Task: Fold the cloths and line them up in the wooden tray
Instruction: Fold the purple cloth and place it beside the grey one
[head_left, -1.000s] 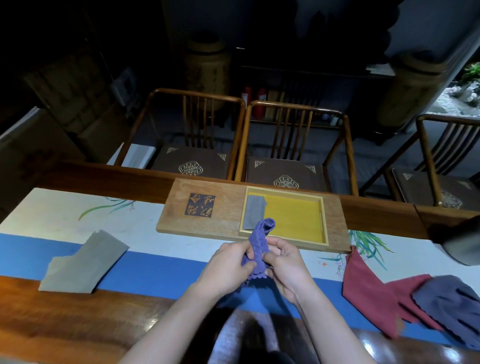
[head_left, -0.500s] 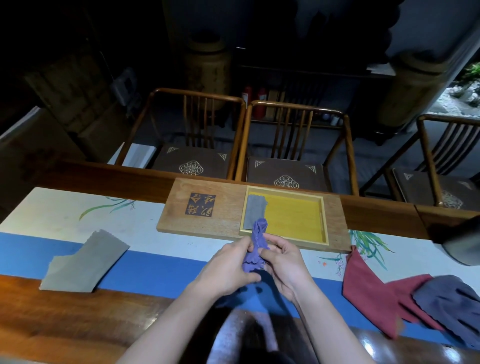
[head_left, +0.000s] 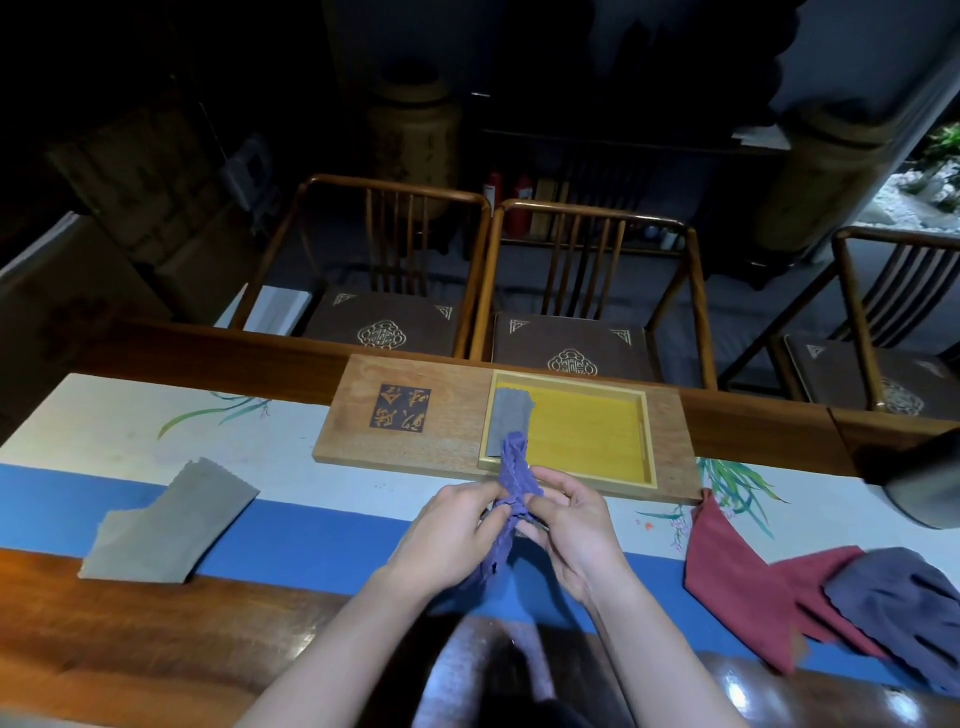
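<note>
We work at the long table (head_left: 156, 649), where the runner (head_left: 322, 535) gives a flat bed for folding; the wooden tray (head_left: 415, 457) lies at its far edge, straight ahead and within easy reach, so a folded piece can go in without a stretch; its yellow recess (head_left: 587, 431) holds one folded grey cloth (head_left: 508, 421) set tight against the left wall, which we judge leaves the rest of the floor free for a row. The unfolded cloths wait at either side: a beige cloth (head_left: 166, 525) on the left, a red cloth (head_left: 737, 571) and a dark blue cloth (head_left: 904, 608) overlapping on the right. Between them, just short of the tray, we hold the purple cloth (head_left: 511, 488) raised off the table; our left hand (head_left: 452, 540) and right hand (head_left: 571, 530) both pinch it, fingers curled round its gathered edges, probably to line them up before the fold.
</note>
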